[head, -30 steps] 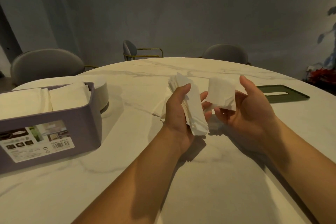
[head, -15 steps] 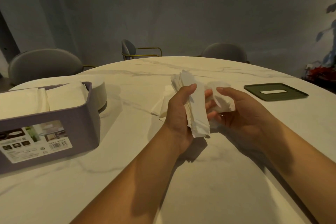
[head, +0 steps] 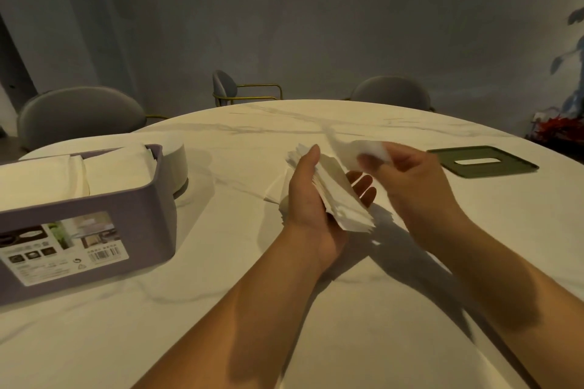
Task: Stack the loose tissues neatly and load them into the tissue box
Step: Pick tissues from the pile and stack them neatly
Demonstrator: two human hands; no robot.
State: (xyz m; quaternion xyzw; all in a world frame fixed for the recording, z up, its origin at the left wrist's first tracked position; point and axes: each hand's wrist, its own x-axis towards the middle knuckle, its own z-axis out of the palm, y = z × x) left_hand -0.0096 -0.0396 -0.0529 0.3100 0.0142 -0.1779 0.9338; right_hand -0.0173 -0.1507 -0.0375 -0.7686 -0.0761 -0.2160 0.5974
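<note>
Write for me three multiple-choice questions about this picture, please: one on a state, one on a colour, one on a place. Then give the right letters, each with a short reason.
1. What does the left hand do?
A. Makes an empty fist
B. Covers the camera
C. Holds a stack of tissues

2. Which colour is the tissue box?
A. Purple
B. Red
C. Yellow

3. Where does the dark green lid lie?
A. On the tissue box
B. On the table, to the right of the right hand
C. In the left hand

Answers: C, its thumb and fingers hold the stack; A, its walls are purple; B, it lies flat on the marble, far from the box, beyond the right hand, which pinches one tissue.
</note>
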